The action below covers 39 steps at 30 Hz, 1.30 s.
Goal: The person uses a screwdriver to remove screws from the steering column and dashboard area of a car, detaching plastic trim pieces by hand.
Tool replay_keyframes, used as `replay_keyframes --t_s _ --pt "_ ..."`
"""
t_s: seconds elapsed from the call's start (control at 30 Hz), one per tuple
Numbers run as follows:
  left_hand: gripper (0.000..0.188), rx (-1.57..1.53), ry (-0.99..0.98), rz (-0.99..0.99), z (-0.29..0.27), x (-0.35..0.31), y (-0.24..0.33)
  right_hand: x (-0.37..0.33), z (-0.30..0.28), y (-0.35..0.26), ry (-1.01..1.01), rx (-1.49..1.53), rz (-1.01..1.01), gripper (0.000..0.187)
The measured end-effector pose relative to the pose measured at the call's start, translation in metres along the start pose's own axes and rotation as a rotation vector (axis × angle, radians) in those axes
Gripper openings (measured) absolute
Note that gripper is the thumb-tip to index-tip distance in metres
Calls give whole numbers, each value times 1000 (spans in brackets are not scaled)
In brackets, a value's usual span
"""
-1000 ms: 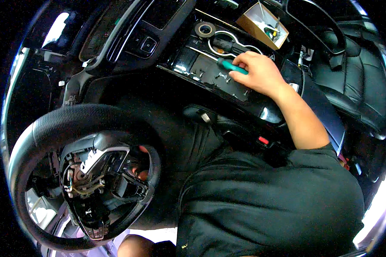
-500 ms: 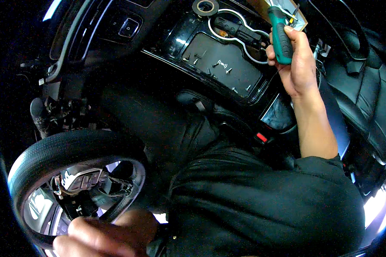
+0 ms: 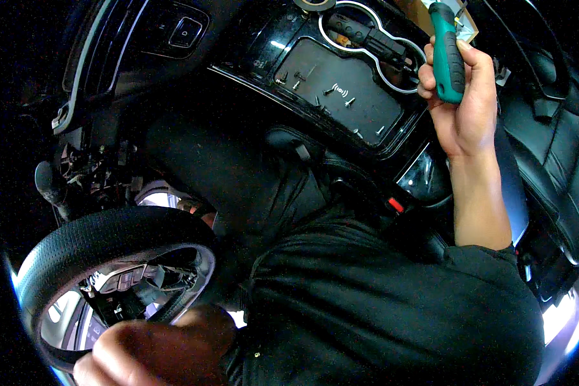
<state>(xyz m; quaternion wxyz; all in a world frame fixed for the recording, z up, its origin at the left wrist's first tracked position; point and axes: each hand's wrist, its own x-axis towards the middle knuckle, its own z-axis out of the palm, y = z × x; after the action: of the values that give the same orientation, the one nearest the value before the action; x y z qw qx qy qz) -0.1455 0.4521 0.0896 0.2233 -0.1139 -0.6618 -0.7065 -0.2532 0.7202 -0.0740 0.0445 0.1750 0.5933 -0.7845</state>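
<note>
A green and black screwdriver (image 3: 448, 61) is in my right hand (image 3: 471, 96), its handle end turned down toward me and its shaft cut off by the top edge. The cup holders of the centre console are just left of that hand. My left hand (image 3: 148, 350), dark and partly out of the picture, is curled in front of the lower rim of the steering wheel (image 3: 112, 235). Whether its fingers wrap the rim or something else cannot be made out. The wheel's middle stands bare, with spoke buttons (image 3: 132, 278) and inner parts exposed.
Several loose screws (image 3: 328, 91) lie on the console's dark pad (image 3: 367, 96). A roll of tape (image 3: 314, 4) and a black part (image 3: 360, 38) sit by the cup holders. Behind my right hand is an open box (image 3: 464, 22). A red belt buckle (image 3: 395, 204) and black leather seat (image 3: 553, 154) are at right.
My right hand and the screwdriver have shifted right and slightly down, with the console shifting the same way. The upper wheel rim sits lower. A bright patch now shows beyond the wheel.
</note>
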Motion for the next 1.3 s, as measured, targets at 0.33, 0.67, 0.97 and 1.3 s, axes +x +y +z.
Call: replay_keyframes --t_s 0.33,0.67,0.97,1.3 --pt "27 703 -417 -52 21 -81 -182 1 0 -2 -31 117 -3 45" --pt "37 1252 -579 -173 41 -29 -194 1 -3 0 -59 132 26 46" --pt "28 1295 -852 -376 57 5 -197 1 -3 -1 -72 168 57 46" --pt "6 1180 -919 -144 49 3 -208 1 -3 -1 -83 138 60 47"
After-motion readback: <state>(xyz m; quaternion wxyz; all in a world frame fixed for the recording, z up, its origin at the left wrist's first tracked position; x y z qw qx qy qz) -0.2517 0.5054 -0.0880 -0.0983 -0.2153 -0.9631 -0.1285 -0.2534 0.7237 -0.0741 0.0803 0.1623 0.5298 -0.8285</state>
